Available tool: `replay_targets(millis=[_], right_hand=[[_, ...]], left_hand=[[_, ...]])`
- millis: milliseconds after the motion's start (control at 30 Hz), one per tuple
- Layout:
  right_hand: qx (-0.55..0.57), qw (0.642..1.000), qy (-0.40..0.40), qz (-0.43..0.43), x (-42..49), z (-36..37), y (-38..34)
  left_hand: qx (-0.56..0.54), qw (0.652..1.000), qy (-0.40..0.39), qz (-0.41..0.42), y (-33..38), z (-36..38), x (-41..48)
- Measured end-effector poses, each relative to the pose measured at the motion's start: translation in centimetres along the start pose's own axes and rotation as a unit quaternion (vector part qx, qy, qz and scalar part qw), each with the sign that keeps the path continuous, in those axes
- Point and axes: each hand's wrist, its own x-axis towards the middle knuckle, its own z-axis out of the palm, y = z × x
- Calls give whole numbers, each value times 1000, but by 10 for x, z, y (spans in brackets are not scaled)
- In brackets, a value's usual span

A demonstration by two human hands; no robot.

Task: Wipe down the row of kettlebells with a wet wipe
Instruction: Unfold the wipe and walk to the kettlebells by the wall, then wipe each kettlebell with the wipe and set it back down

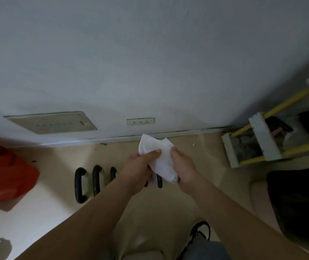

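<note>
A white wet wipe [161,162] is held up between both hands, partly unfolded, above the floor. My left hand [138,169] pinches its left side with thumb on top. My right hand [183,166] grips its right side and lower corner. Below them a row of kettlebells stands on the pale floor, seen from above as black handles: one at the left [80,184], a second [96,179] and a third [113,173] beside it. Further handles [159,182] are mostly hidden behind my hands and the wipe.
A white wall with a socket strip [140,121] and a beige panel [52,121] runs behind the row. An orange object [3,171] lies at the left. A white and yellow rack [262,139] and a dark bag [300,207] stand at the right. My shoe [199,233] is below.
</note>
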Motion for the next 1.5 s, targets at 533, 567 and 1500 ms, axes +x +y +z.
replay_targets(millis=[533,567,1500], right_hand=[[-18,1000,-14,18,234,18,192],[-28,1000,-11,9,229,18,197],[-373,926,-48,-18,251,15,246]], left_hand=[[-71,990,-23,-115,-197,-52,201],[-71,989,-24,-130,-202,-55,194],[176,949,248,81,-244,-98,192]])
